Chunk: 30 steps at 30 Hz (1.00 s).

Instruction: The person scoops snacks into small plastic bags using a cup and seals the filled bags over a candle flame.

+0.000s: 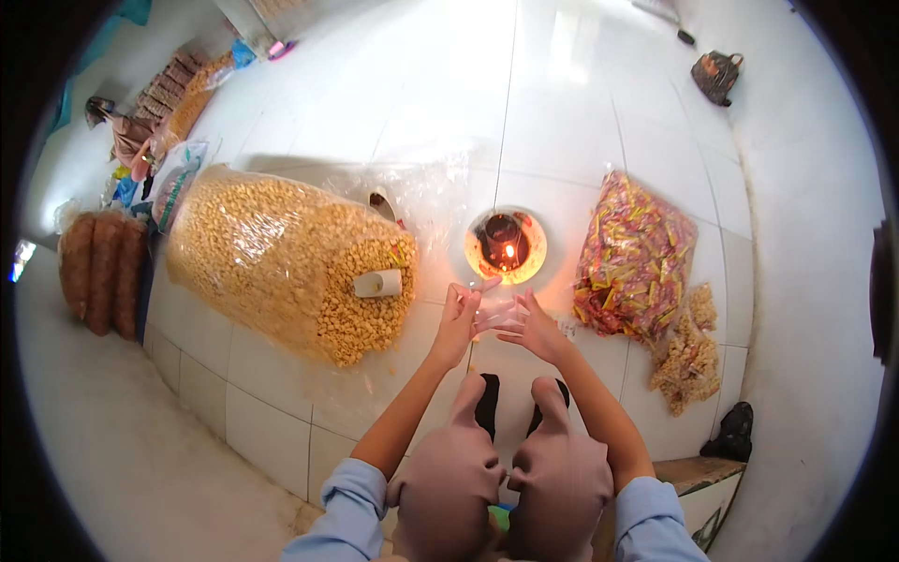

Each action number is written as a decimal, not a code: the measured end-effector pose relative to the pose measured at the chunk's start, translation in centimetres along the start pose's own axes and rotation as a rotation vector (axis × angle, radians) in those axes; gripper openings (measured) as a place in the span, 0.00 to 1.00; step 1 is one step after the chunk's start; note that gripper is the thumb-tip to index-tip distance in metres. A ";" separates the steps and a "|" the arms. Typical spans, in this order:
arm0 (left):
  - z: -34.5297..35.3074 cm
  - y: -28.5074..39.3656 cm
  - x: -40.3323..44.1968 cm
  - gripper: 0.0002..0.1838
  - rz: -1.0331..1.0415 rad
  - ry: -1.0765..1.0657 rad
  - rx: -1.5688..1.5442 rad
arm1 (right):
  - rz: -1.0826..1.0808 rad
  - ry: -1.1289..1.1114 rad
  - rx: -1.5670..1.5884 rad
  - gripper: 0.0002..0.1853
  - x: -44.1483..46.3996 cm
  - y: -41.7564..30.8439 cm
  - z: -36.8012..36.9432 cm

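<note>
Leftward on the tiled floor [431,112], a big bag of yellow puffed snack [253,225] lies on its side, its open mouth toward the person, with a white scoop [378,284] resting in the spill. Right of that mouth, the left hand [454,328] has its curled fingers clamped on one end of a small clear plastic bag [496,317], one finger pointing out past the rest. The plastic is low at the middle of the floor's near part, ahead of the knees, its long axis running roughly crosswise from hand to hand. Just beyond it, away from the body, stands a round dish [536,255] with a small flame [510,251]; the left fingertip looks slightly nearer its near rim than the right. The right hand [538,330] meets the plastic's other end with fingers partly apart; whether they grip, I cannot tell. Farther right, toward the wall-side edge, sits a bag of wrapped sweets [637,253].
</note>
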<state>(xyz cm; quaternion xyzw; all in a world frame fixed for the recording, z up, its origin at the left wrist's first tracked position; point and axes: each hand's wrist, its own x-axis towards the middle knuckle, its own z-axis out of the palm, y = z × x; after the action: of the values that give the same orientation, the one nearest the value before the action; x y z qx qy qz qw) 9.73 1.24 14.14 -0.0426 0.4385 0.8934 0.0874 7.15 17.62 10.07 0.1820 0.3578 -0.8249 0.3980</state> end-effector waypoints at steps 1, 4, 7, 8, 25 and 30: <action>1.2 1.6 -0.1 0.07 0.022 -0.021 0.005 | -0.025 -0.012 -0.014 0.29 -1.0 -1.1 0.9; 4.2 6.1 0.5 0.04 0.082 -0.119 0.037 | -0.330 -0.259 -0.011 0.20 -4.7 -5.9 4.3; 7.3 9.8 1.1 0.04 0.143 0.029 0.375 | -0.680 0.085 -0.303 0.16 -7.9 -10.1 6.4; 9.0 10.9 0.9 0.04 0.240 -0.021 0.279 | -0.763 0.174 -0.340 0.11 -9.2 -11.1 7.6; 13.0 10.4 -0.5 0.18 0.557 0.245 0.359 | -1.342 0.782 -0.784 0.07 -14.9 -11.0 10.3; 11.4 10.7 0.9 0.10 0.598 0.301 0.571 | -1.199 0.457 -0.672 0.06 -13.8 -11.9 9.1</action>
<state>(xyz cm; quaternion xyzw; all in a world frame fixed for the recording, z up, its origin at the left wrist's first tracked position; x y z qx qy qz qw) 6.72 3.95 29.34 -0.0175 0.6688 0.7062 -0.2316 6.19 23.31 29.59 -0.0099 0.7046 -0.6881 -0.1731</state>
